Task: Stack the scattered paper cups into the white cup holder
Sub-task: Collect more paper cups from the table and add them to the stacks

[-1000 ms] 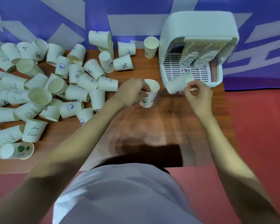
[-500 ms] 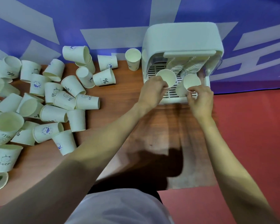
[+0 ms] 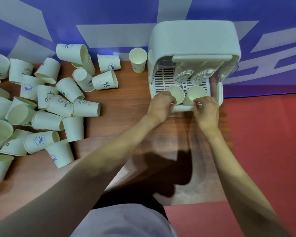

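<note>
Now both hands sit lower at white cup holder (image 3: pixel 195 38) front | left hand (image 3: pixel 161 105) pinches left paper cup (image 3: pixel 175 95), right hand (image 3: pixel 206 111) pinches right paper cup (image 3: pixel 196 94) | cup mouths face camera, axes tilted inward.

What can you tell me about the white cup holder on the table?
The white cup holder looks like smooth plastic, with a rounded hood, open front and slotted floor grate. It stands upright at the wooden table's far right edge. Two leaning stacks of paper cups sit inside. The left hand and right hand each hold one cup at its front lip.
</note>
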Available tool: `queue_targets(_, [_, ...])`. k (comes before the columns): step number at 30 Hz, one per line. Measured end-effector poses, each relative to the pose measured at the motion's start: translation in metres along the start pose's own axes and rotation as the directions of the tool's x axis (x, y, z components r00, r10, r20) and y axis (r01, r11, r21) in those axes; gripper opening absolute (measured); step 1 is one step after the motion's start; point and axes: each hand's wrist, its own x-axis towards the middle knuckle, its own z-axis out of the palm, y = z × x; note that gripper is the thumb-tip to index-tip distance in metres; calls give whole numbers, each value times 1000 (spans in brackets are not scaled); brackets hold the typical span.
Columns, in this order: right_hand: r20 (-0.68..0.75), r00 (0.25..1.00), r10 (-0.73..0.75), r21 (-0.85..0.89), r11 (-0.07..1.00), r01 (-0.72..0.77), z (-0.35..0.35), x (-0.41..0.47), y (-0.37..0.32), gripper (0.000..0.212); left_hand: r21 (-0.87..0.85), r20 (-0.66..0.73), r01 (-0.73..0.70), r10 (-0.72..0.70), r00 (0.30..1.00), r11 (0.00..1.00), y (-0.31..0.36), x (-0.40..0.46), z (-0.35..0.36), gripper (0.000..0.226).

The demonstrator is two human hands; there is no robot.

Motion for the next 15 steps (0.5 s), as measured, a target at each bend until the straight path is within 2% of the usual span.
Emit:
queue_targets(5, [-40,999,-25,34,999,26,-4,-10,-9,27,-19,-49,-52,51,998,998,-1,-11,-5,33])
queue_targets(10, [-78,997,0,85,996,6,-2,-34,-48,29,-111,-269,-61,29,963,992,-21,-52,-24,28])
queue_targets(13, [-63,993,-97,136,985,105,11,-54,-83,27,-129,-370,-27,-23,929,991,-49,-90,-38,23])
queue_targets(15, [7,990,-144,173,975,140,24,-72,-109,29,-128,-399,11,-62,915,992,-73,-117,-46,22])
